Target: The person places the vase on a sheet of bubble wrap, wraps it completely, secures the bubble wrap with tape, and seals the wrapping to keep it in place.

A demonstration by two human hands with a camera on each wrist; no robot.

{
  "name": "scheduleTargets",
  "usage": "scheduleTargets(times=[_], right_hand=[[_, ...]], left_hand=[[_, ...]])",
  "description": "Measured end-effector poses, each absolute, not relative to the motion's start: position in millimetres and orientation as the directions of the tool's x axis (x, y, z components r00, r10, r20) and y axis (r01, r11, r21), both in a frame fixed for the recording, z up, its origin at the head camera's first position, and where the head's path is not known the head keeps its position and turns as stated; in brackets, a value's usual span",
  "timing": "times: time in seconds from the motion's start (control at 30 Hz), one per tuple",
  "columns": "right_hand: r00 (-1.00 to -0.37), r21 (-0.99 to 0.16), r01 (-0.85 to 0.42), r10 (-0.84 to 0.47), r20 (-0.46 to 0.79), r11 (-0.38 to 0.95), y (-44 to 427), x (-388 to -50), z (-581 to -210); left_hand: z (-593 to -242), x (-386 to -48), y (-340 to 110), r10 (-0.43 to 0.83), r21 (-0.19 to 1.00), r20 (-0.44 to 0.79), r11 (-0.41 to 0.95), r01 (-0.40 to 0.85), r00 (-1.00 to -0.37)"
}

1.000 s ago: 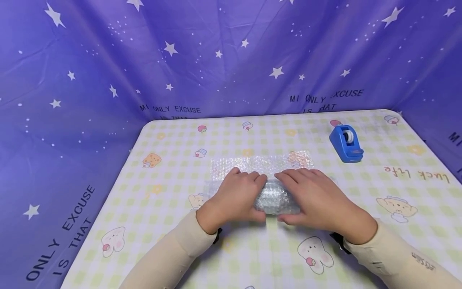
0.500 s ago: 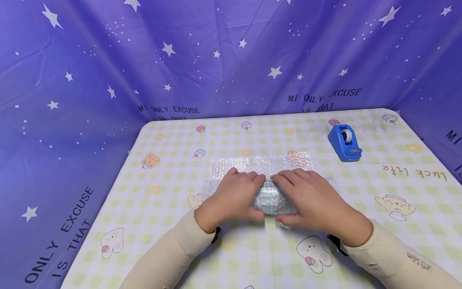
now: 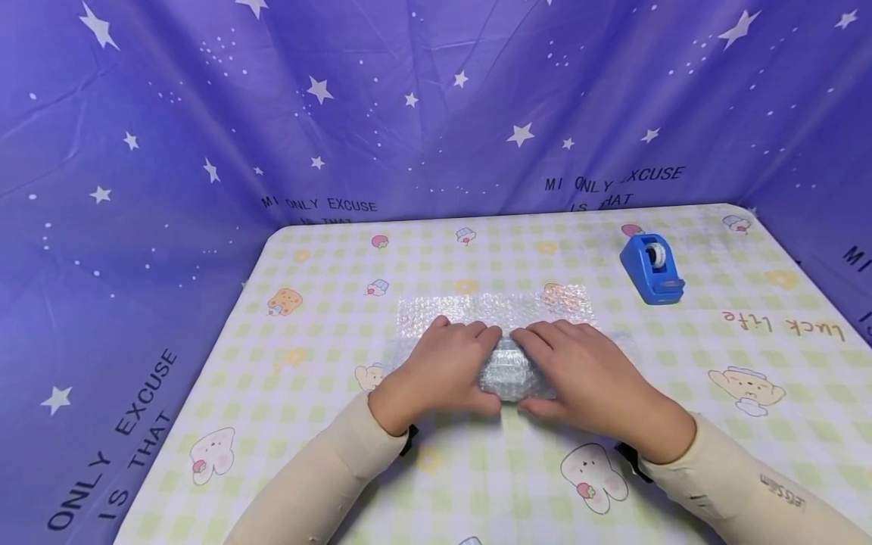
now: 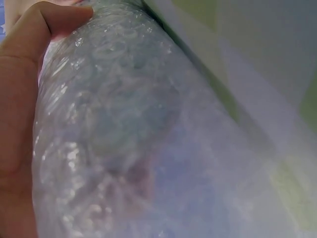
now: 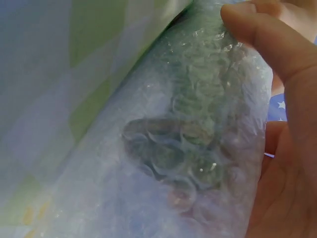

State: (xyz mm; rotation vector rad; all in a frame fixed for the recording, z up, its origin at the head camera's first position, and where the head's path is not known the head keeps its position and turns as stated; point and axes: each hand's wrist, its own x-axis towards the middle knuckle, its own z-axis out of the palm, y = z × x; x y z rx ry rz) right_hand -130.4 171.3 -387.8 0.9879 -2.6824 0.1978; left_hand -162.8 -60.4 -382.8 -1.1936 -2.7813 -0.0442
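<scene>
A bubble wrap roll [image 3: 514, 371] lies crosswise on the table, held at both ends. My left hand [image 3: 446, 367] grips its left part, fingers over the far side and thumb along the near side. My right hand [image 3: 593, 375] grips the right part the same way, its fingertips close to the left hand's. Beyond the hands a flat flap of bubble wrap [image 3: 490, 310] spreads out on the cloth. In the right wrist view, a greenish, rounded thing with a dark curved edge [image 5: 163, 148] shows through the wrap; its kind is blurred by the bubbles.
A blue tape dispenser [image 3: 652, 270] with a roll of clear tape stands at the back right of the table. The table has a green-and-white checked cloth [image 3: 327, 318] with cartoon prints. A purple star-printed curtain [image 3: 436, 106] hangs behind and beside it.
My right hand has shifted slightly left, toward the left hand. Both hands keep hold of the bubble wrap roll, which has barely moved. The flap and the tape dispenser stay where they were.
</scene>
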Motion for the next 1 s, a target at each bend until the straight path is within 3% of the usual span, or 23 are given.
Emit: scheduleTargets(times=[0.37,1.0], right_hand=[[-0.721,-0.055,-0.667,-0.624,0.301,0.743,172.8,-132.0,-388.5],[-0.676,0.021,-0.690,-0.655,0.339,0.723,172.9,-135.1,-390.2]], left_hand=[[-385.1,-162.0,-58.5,0.712,-0.022,0.125,0.699,0.715,-0.691],[-378.0,-159.5,-62.3,0.702,-0.085,0.097,0.712,0.697,-0.706]])
